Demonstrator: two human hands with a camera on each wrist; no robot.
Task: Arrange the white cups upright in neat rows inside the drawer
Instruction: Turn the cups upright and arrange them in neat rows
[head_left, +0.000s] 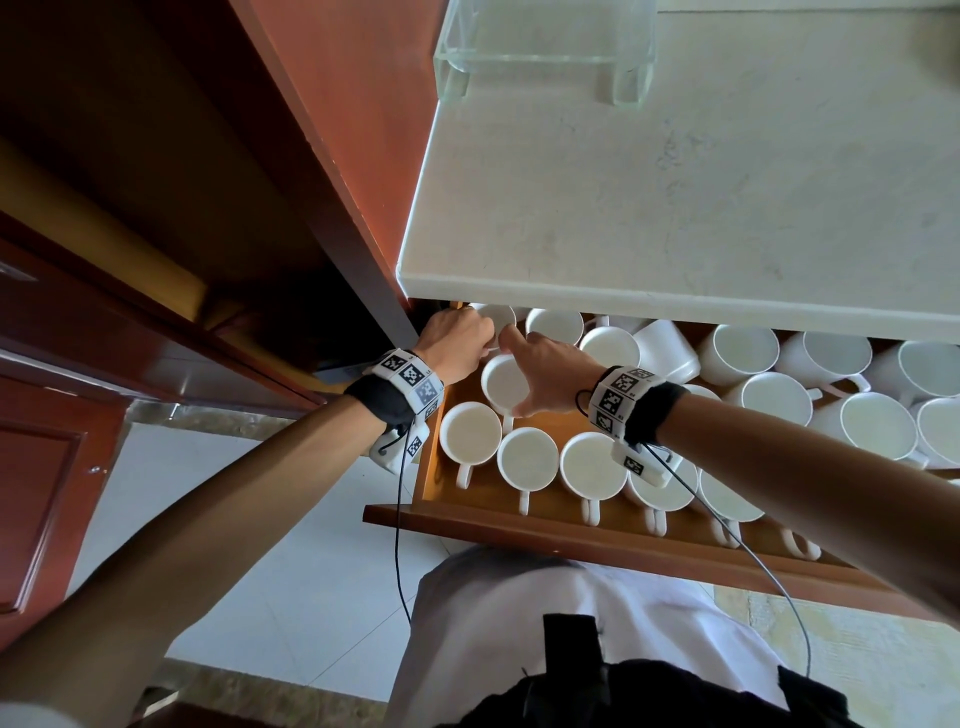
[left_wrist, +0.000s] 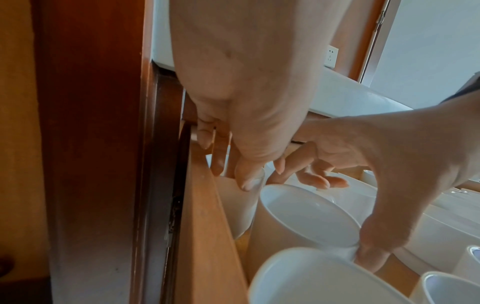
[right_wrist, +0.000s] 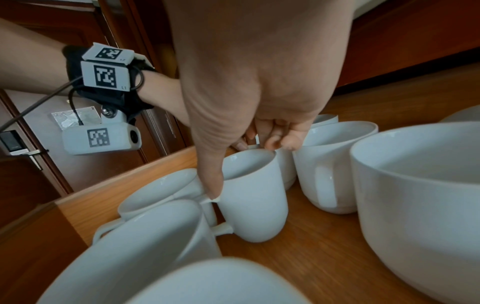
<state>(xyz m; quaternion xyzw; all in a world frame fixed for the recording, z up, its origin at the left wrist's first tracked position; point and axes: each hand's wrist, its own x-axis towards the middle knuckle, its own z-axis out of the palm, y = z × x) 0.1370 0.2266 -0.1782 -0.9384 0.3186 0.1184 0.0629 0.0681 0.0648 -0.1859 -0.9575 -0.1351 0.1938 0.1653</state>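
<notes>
At the drawer's (head_left: 519, 525) far left corner, the left hand (head_left: 457, 340) has its grip pinched on a corner cup's (left_wrist: 241, 203) rim. Just right, the right hand (head_left: 545, 371) clamps a second-row cup (head_left: 504, 384) by rim and handle, probably squaring it behind the near row (head_left: 527, 460). Farther right, cups (head_left: 831, 374) lie jumbled under the pale tabletop (head_left: 675, 208); wood cabinets stand left.

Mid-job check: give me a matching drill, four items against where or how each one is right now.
Items:
1. left hand
2. right hand
3. clear stand
4. front-row cups

States:
A. on the countertop
B. upright, handles toward the drawer front
C. grips the second-row cup
D. pinches the rim of the back-left corner cup

Pairs: 1-D, 2-C, 3-A, 4-B
</notes>
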